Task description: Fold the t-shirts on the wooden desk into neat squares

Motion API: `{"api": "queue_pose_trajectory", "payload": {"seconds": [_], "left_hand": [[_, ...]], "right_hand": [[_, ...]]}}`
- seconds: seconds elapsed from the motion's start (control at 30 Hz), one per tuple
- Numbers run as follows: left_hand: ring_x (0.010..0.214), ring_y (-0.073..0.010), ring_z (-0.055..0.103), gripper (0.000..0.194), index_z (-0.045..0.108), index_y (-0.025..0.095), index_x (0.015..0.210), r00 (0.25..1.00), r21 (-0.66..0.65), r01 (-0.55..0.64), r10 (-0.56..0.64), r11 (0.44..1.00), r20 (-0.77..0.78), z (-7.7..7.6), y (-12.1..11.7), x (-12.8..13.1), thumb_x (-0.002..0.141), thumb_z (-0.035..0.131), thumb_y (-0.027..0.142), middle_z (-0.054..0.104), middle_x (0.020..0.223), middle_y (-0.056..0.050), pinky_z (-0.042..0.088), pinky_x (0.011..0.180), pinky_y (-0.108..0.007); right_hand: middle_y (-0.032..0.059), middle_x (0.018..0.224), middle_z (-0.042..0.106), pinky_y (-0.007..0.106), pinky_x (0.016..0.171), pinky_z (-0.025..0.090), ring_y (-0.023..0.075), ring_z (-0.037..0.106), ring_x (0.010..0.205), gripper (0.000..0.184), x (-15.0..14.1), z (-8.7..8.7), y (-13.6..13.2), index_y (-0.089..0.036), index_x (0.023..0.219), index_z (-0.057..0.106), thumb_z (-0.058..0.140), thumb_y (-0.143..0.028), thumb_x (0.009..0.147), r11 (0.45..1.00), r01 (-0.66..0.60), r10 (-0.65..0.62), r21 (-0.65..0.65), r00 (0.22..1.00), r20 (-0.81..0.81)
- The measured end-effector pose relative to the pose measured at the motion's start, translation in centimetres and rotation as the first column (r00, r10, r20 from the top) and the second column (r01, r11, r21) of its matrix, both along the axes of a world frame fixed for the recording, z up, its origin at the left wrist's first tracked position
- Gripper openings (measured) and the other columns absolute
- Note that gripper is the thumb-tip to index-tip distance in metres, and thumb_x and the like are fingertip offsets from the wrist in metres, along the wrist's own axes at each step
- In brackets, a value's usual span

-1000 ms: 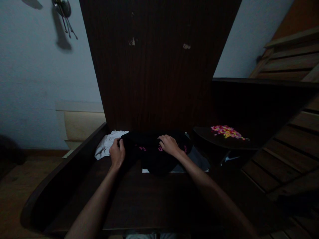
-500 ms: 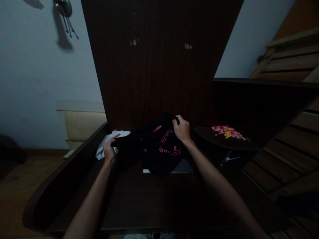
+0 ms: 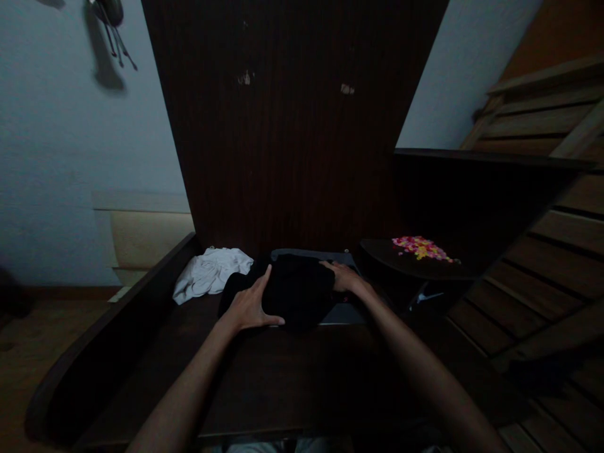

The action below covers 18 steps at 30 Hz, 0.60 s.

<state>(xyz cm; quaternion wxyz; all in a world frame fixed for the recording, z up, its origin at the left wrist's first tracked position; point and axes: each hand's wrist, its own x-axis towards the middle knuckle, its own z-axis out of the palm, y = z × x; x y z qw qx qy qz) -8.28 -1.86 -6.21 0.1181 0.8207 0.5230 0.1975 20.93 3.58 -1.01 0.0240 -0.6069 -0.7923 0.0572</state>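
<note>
"Dark wooden desk (image 3: 268, 377), under a tall brown panel (image 3: 292, 138). And the left hand (image 3: 250, 308)?"

"Opened wide, thumb well apart from fingers, laid against the black garment (image 3: 299, 292) without grasping. At its other side, the right hand (image 3: 343, 277), fingers partly hidden; impossible to tell if gripping."

"Look of the black garment?"

"Bunched, rounded, almost all plain; lying mid-desk on a flat grey thing (image 3: 352, 314), beside the crumpled white cloth (image 3: 212, 272)."

"Different from half a second ago?"

"Yes: lowered and gathered inward, pink letters mostly out of sight, more of the white cloth uncovered."

"Any container?"

"Rather an open rounded shelf (image 3: 384, 257), carrying small colourful pieces (image 3: 422, 248)."
</note>
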Motion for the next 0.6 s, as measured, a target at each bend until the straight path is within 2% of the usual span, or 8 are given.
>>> {"api": "queue_pose_trajectory", "payload": {"seconds": [0.1, 0.2, 0.27, 0.33, 0.4, 0.47, 0.53, 0.6], "left_hand": [[0.123, -0.0397, 0.057, 0.112, 0.013, 0.019, 0.157, 0.985, 0.005, -0.058, 0.058, 0.998, -0.162, -0.3, -0.3, 1.4, 0.068, 0.072, 0.054, 0.040, 0.151, -0.022, 0.047, 0.097, -0.048], [0.112, -0.0326, 0.064, 0.059, 0.049, 0.017, 0.138, 0.973, 0.042, -0.062, 0.070, 0.997, -0.221, -0.1, -0.1, 1.6, 0.083, 0.059, 0.035, 0.059, 0.133, -0.017, 0.049, 0.091, -0.041], [0.106, -0.0299, 0.067, 0.039, 0.061, 0.017, 0.120, 0.975, 0.089, -0.124, 0.138, 0.988, -0.176, 0.3, 0.3, 0.8, 0.083, 0.053, 0.024, 0.067, 0.120, -0.015, 0.050, 0.088, -0.039], [0.101, -0.0281, 0.067, 0.036, 0.062, 0.017, 0.112, 0.965, 0.170, -0.258, 0.263, 0.951, -0.010, 1.1, 1.0, -0.6, 0.078, 0.053, 0.016, 0.070, 0.111, -0.013, 0.050, 0.086, -0.037], [0.096, -0.0255, 0.067, 0.037, 0.061, 0.018, 0.108, 0.891, 0.251, -0.429, 0.362, 0.868, 0.274, 2.2, 1.8, -2.3, 0.073, 0.050, 0.012, 0.071, 0.102, -0.009, 0.050, 0.085, -0.036], [0.091, -0.0234, 0.066, 0.031, 0.060, 0.019, 0.103, 0.733, 0.285, -0.603, 0.376, 0.745, 0.568, 3.9, 2.3, -3.8, 0.074, 0.050, 0.015, 0.070, 0.095, -0.006, 0.050, 0.083, -0.035], [0.090, -0.0223, 0.065, 0.026, 0.058, 0.018, 0.102, 0.555, 0.285, -0.740, 0.314, 0.609, 0.770, 6.0, 2.4, -4.6, 0.077, 0.053, 0.024, 0.068, 0.094, -0.005, 0.050, 0.084, -0.034], [0.095, -0.0224, 0.063, 0.032, 0.056, 0.017, 0.106, 0.465, 0.308, -0.806, 0.217, 0.506, 0.859, 8.0, 1.7, -4.6, 0.077, 0.057, 0.032, 0.066, 0.100, -0.005, 0.048, 0.088, -0.034]], "right_hand": [[0.0129, 0.115, 0.068, 0.031, 0.078, 0.047, 0.0283, 0.066, 0.104, 0.053, -1.4, 0.6, -0.6, -0.021, 0.126, 0.062, 0.065, -0.012, 0.074, 0.998, -0.008, 0.013, -0.070, 0.998, 0.064], [0.0126, 0.111, 0.071, 0.031, 0.075, 0.047, 0.0287, 0.067, 0.102, 0.046, -2.7, 2.2, -0.4, -0.022, 0.116, 0.066, 0.059, -0.008, 0.073, 1.000, -0.002, 0.001, 0.027, 1.000, 0.031], [0.0122, 0.107, 0.072, 0.031, 0.074, 0.047, 0.0278, 0.067, 0.097, 0.041, -3.3, 3.5, 0.0, -0.021, 0.112, 0.066, 0.055, -0.008, 0.075, 0.989, -0.001, 0.010, 0.148, 0.998, -0.062], [0.0097, 0.100, 0.073, 0.029, 0.073, 0.046, 0.0254, 0.067, 0.092, 0.036, -4.0, 4.7, 0.5, -0.020, 0.108, 0.066, 0.051, -0.008, 0.077, 0.958, -0.005, 0.071, 0.287, 0.973, -0.220], [0.0056, 0.092, 0.072, 0.028, 0.072, 0.046, 0.0224, 0.066, 0.087, 0.034, -4.8, 5.6, 1.3, -0.020, 0.104, 0.066, 0.049, -0.009, 0.077, 0.913, -0.009, 0.190, 0.408, 0.894, -0.406], [0.0020, 0.087, 0.071, 0.027, 0.073, 0.046, 0.0200, 0.065, 0.085, 0.034, -6.0, 6.5, 2.1, -0.019, 0.101, 0.067, 0.049, -0.009, 0.074, 0.873, -0.030, 0.339, 0.488, 0.756, -0.560], [0.0004, 0.087, 0.070, 0.027, 0.076, 0.047, 0.0189, 0.064, 0.086, 0.033, -7.4, 7.4, 2.8, -0.019, 0.100, 0.067, 0.049, -0.011, 0.073, 0.838, -0.071, 0.471, 0.541, 0.595, -0.651], [0.0003, 0.092, 0.070, 0.029, 0.082, 0.048, 0.0189, 0.063, 0.091, 0.032, -8.6, 8.5, 3.3, -0.019, 0.102, 0.066, 0.051, -0.016, 0.074, 0.805, -0.094, 0.556, 0.586, 0.466, -0.688]]}}
